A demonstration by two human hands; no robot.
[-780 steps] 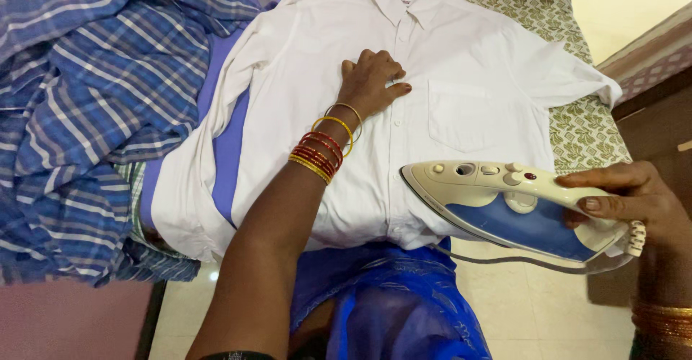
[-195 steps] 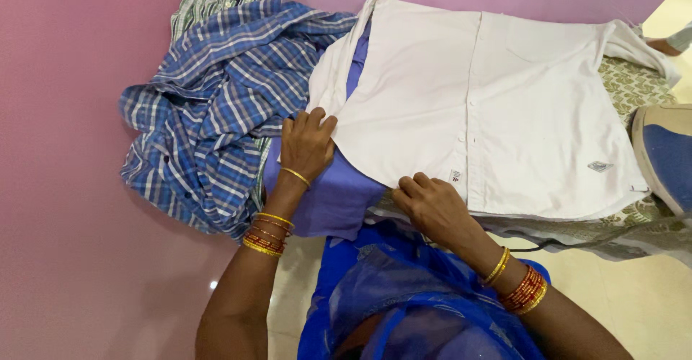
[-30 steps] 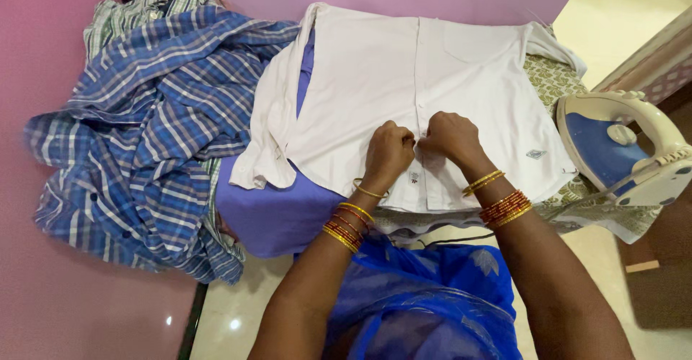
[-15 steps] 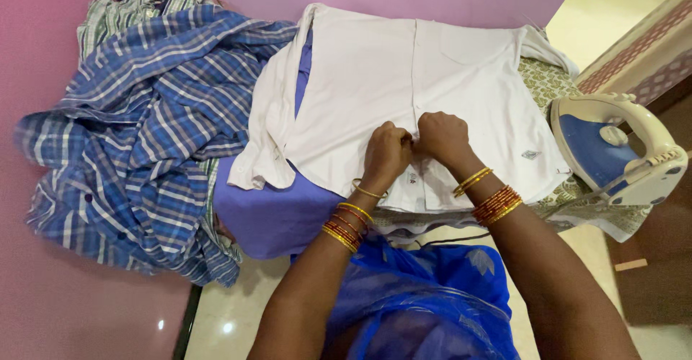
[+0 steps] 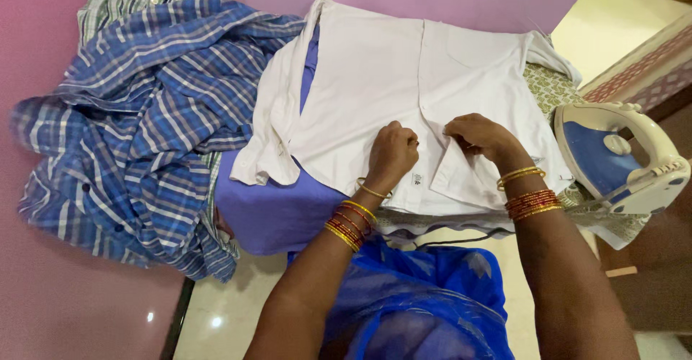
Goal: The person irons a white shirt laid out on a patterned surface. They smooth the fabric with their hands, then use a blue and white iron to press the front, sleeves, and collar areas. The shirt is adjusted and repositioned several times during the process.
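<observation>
- Padded ironing surface bearing a white shirt.
- Left hand clenched, pinning its placket.
- Right hand pinching, lifting the front panel; lower front lying unfastened.
- Iron standing right of shirt; checked shirts lying left.

Bare forearms, gold and red bangles on both wrists, blue patterned garment

A home laundry corner: pink wall, tiled floor, iron (upright), piled shirts.

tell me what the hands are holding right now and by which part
Both hold the white shirt: the right hand lifts its front edge near the hem, and the left hand pinches the button strip beside it.
</observation>
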